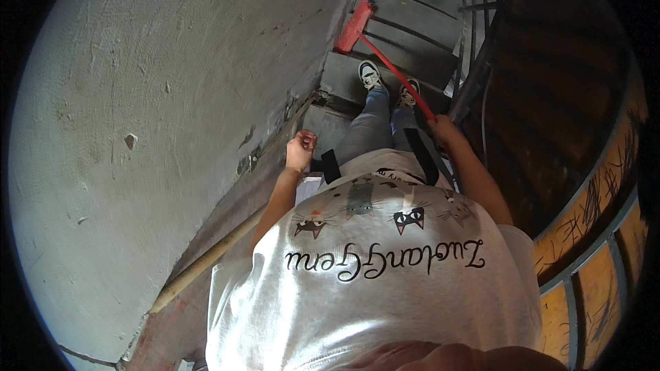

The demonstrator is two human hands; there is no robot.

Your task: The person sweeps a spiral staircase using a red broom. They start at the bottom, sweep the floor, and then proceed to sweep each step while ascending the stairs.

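Note:
My right hand [444, 130] is closed around the red handle [399, 76] of a push broom. The handle slants up and to the left to the broom's red head [356, 26], which lies across the stair treads close to the wall. Some dark debris [372, 2] shows at the head's far end. At my left side, my left hand [301, 149] hangs in the air with its fingers curled in. Nothing is visible in it. My feet, in black and white sneakers [370, 75], stand on a grey step [343, 74] just short of the broom head.
A rough plastered wall [154, 93] rises on the left, with a pale pipe [206, 260] along its foot. Grey stairs [412, 10] curve ahead. On the right run a dark metal railing [472, 74] and an orange scribbled panel [582, 216] beside a dark stairwell [557, 87].

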